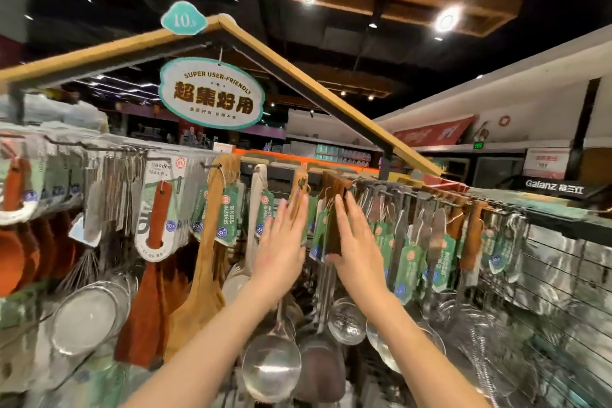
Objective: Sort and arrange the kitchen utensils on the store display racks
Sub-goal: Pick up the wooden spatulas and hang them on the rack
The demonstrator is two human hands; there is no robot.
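Your two hands are up at the hanging utensils, mid-rack. Left hand (pixel 281 242): fingers straight, flat against a light wooden handle (pixel 297 195) on its hook. Right hand (pixel 356 243): fingers also straight, laid against the side of a bunch of dark-handled utensils (pixel 334 209) with green tags (pixel 319 228). Neither hand grips anything; both are flat and pressing, with the bunch standing between them.

Risks, as judged from here:
- Flat palms give no hold. Push the bunch sideways too hard and a handle may slide off the open end of its hook (pixel 212 166) and drop onto the ladles (pixel 271 371) below.
- Tag strings look tangled among the handles. Separate them roughly and a tag could tear, or drag a neighbouring piece along.
- Metal pieces to the right hang close together on the rail (pixel 430 197); a knock could set them swinging into each other.
- The picture is motion-blurred; you may mistake which hook a piece belongs to.

Holders and contents: the rack's hooks carry everything here. Left of your hands hang a tan wooden spatula (pixel 198 291), a reddish spatula (pixel 145 315), a carded wooden-handled item (pixel 159 215), and wire strainers (pixel 89 318). Below your hands hang ladles and a skimmer (pixel 346 321). To the right, metal turners with tags, then wire-mesh panel (pixel 563 275).

Overhead hangs an oval sign (pixel 212 93).
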